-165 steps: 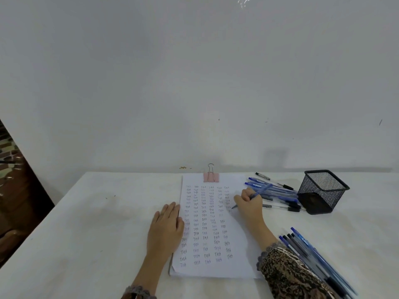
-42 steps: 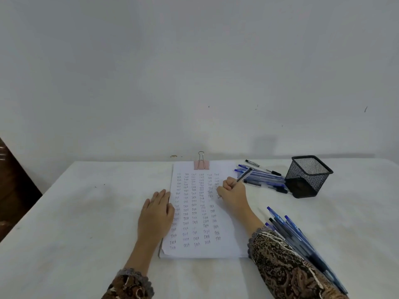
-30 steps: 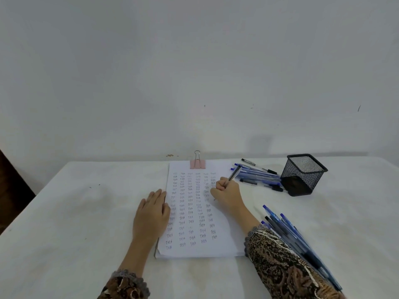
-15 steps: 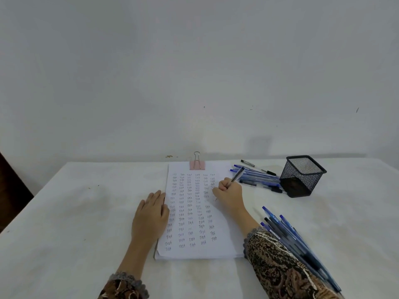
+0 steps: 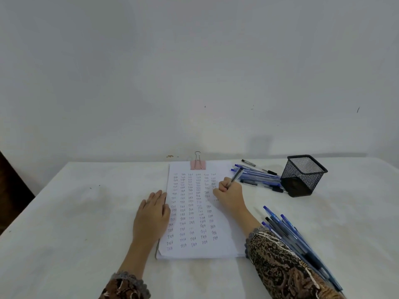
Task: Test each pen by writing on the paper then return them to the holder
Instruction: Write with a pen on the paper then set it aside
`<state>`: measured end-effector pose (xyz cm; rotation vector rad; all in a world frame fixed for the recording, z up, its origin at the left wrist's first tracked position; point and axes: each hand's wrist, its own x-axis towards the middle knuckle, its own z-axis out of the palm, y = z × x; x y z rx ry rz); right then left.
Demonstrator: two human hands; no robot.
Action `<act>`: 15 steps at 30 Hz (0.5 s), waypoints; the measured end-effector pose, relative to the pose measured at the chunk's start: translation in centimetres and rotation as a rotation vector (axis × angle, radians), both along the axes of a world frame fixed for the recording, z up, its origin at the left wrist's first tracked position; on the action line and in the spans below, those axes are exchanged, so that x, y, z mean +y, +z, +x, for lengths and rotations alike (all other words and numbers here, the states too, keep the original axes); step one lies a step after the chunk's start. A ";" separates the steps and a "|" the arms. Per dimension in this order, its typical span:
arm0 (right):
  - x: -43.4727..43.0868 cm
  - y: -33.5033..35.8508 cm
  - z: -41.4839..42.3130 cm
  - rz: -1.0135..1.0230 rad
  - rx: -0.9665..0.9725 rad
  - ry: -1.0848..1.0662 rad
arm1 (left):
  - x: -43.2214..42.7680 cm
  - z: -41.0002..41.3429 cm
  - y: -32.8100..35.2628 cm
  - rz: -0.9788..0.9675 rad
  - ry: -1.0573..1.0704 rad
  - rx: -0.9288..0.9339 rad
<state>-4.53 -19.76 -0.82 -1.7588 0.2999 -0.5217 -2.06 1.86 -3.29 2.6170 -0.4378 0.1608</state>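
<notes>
A white paper pad (image 5: 224,240), covered in columns of the word "Test", lies on the table under a pink binder clip (image 5: 198,164). My right hand (image 5: 229,193) grips a dark pen (image 5: 235,176) with its tip down on the pad's right column. My left hand (image 5: 152,213) rests flat on the pad's left edge. A black mesh holder (image 5: 302,175) stands at the right. One pile of blue and black pens (image 5: 258,176) lies between pad and holder. Another pile of pens (image 5: 295,240) lies by my right forearm.
The white table (image 5: 75,212) meets a plain white wall along its far edge. A dark piece of furniture (image 5: 13,186) shows past the table's left edge.
Since 5.5 s ago the blue pen in my right hand has been replaced by a dark one. Over the last second my right hand stays writing in the right column. My left hand has not moved.
</notes>
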 end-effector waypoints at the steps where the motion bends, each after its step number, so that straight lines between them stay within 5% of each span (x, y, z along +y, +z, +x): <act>1: 0.0 0.0 0.0 -0.004 0.007 0.005 | 0.0 0.0 0.0 -0.002 -0.002 0.003; 8: -1.7 1.7 -0.8 0.628 -0.022 -0.081 | -0.1 -0.1 0.2 -0.010 0.002 0.010; 12: -0.8 2.6 -1.7 0.533 0.011 -0.028 | -0.1 -0.1 0.4 -0.001 0.008 0.005; 15: -0.2 2.0 -2.5 0.483 -0.155 -0.079 | -0.1 -0.2 0.4 0.002 0.007 0.011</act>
